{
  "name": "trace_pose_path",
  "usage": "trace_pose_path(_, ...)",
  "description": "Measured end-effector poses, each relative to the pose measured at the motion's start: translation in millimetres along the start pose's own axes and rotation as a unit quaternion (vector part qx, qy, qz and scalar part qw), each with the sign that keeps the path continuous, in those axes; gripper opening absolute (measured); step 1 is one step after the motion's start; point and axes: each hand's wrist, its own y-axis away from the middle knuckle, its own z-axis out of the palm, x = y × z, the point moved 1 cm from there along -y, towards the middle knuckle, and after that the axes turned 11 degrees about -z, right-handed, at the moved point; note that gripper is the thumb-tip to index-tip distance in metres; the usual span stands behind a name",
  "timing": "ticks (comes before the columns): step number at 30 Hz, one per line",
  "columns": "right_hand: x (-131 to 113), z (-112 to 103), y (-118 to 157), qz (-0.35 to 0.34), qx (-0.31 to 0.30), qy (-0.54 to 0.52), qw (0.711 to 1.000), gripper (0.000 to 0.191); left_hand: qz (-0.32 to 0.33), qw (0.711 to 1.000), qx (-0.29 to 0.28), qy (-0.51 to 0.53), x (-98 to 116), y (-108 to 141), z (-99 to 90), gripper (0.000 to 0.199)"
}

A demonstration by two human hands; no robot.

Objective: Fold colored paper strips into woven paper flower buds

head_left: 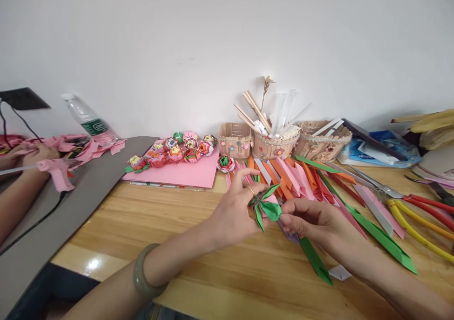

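Note:
A paper flower with pointed green leaves and some pink paper is held above the table. My left hand is closed around it from the left, its fingers curled behind the leaves. With thumb and forefinger, my right hand pinches the tip of one green leaf on the flower's right side. Below the right hand, a folded green paper strip lies on the wood, next to a small white paper piece. Folded strips in pink, orange and red spread out behind both hands.
Several finished paper flowers rest on a pink sheet. Decorated wooden baskets with sticks stand by the wall. Scissors and yellow-handled scissors lie right. On the left are a bottle, a pink glue gun and another person's hands.

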Motion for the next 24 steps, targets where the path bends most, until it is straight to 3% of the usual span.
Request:
trace_pose_path(7, -6.1, -2.4, 1.5, -0.033, 0.003, -0.004, 0.999, 0.032, -0.096, 0.986, -0.041, 0.131, 0.3, -0.4, 1.5, 0.045)
trace_pose_path(24, -5.9, 1.7, 2.6, -0.049, 0.026, 0.025, 0.998, 0.036, -0.100, 0.976, 0.004, 0.193, 1.6, 0.4, 2.3, 0.048)
